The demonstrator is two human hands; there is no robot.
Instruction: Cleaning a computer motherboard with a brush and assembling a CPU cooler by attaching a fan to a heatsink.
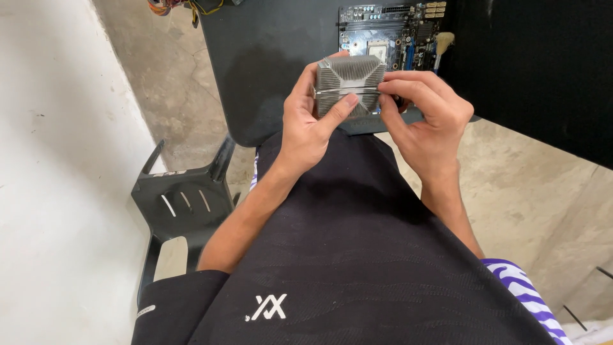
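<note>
We hold the heatsink (350,85) between both hands, lifted above the near edge of the desk (268,76) and over our lap, so it rests on nothing but our fingers. The left hand (306,124) sits at about 7 o'clock from the heatsink, its thumb laid across the face along the central groove and its fingers curled round the left side. The right hand (424,118) lies at about 4 o'clock, its fingers stretched over the right edge and pinching there, with the thumb hidden below, so we cannot tell how it bears. Both hands are closed on the piece, and neither is clearly nearer; the grip is shared from the two sides. The heatsink looks roughly square, with its fins fanning out from a groove that runs from 9 to 3 o'clock, in line with the two hands. The motherboard (399,35) lies flat on the desk at 12 o'clock from the heatsink, just beyond it, with a brush (442,43) on its right edge. A black chair (185,201) stands on the floor at 8 o'clock, well apart.
</note>
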